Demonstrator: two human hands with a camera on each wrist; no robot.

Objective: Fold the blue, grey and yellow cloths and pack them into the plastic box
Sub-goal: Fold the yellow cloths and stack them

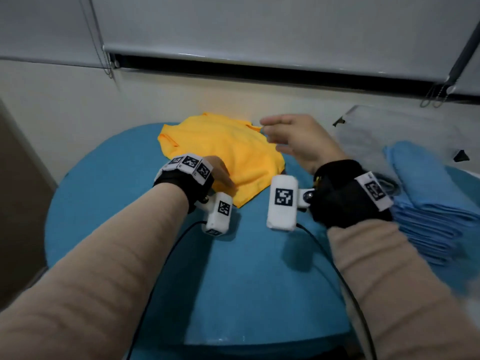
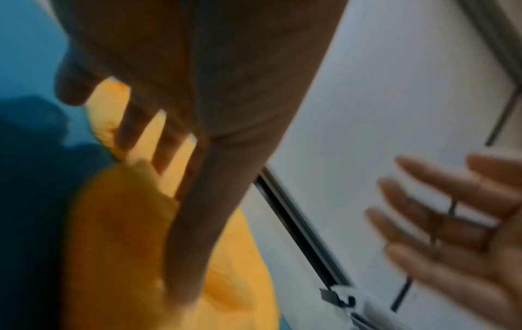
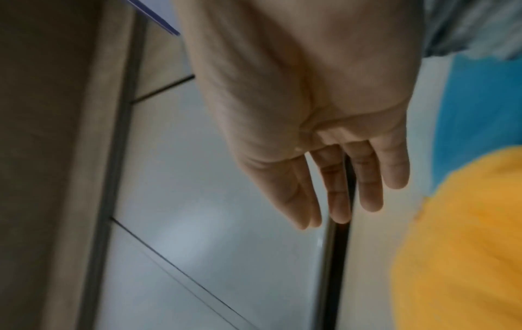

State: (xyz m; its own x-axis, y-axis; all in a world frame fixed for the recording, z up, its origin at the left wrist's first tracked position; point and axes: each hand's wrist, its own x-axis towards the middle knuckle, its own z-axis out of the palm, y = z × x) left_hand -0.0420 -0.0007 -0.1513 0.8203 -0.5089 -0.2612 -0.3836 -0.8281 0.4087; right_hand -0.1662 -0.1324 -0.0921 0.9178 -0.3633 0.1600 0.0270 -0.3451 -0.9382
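A yellow cloth (image 1: 220, 149) lies crumpled at the far side of the round blue table (image 1: 233, 281). My left hand (image 1: 220, 175) rests on its near left edge. In the left wrist view its fingers (image 2: 135, 127) run straight down onto the yellow cloth (image 2: 118, 234), their tips hidden behind a raised fold, and the thumb lies along the fabric. My right hand (image 1: 291, 141) hovers above the cloth's far right corner, fingers (image 3: 336, 189) straight and holding nothing. A stack of folded blue cloths (image 1: 428, 198) sits at the right. The clear plastic box (image 1: 384, 126) stands behind it.
A wall with lowered roller blinds (image 1: 259, 35) and their bead chains (image 1: 107, 61) rises close behind the table. Cables (image 1: 161, 255) from both wrist cameras trail over the near part of the table.
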